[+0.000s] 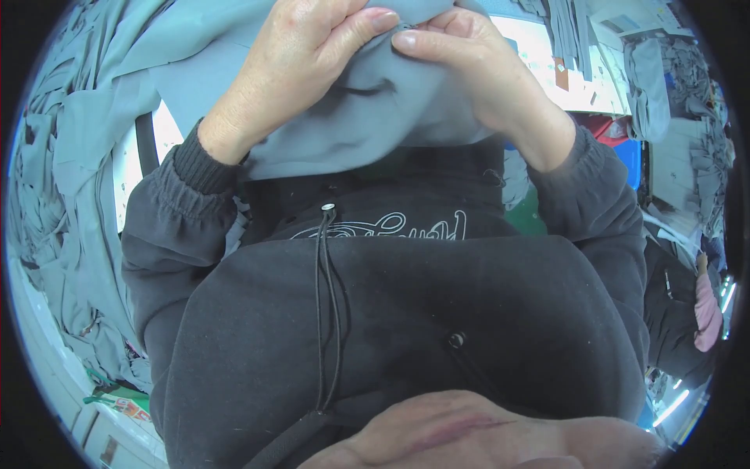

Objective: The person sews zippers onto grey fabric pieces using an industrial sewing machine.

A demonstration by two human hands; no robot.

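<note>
A piece of light grey-blue fabric (336,137) hangs between my hands at the top of the view, its lower edge drooping over my lap. My left hand (308,59) pinches the fabric, thumb on top and pointing right. Close beside it, my right hand (484,66) pinches the same cloth, its thumb pointing left. The two thumb tips are a short gap apart, over a gathered spot in the cloth. Most of the other fingers are hidden behind the fabric or cut off by the top edge.
Large heaps of the same grey-blue cloth (78,148) lie to the left. A white work surface (531,59) shows behind my right hand. Farther right are a blue bin (630,162), more piled cloth (691,78) and another person in dark clothing (672,305).
</note>
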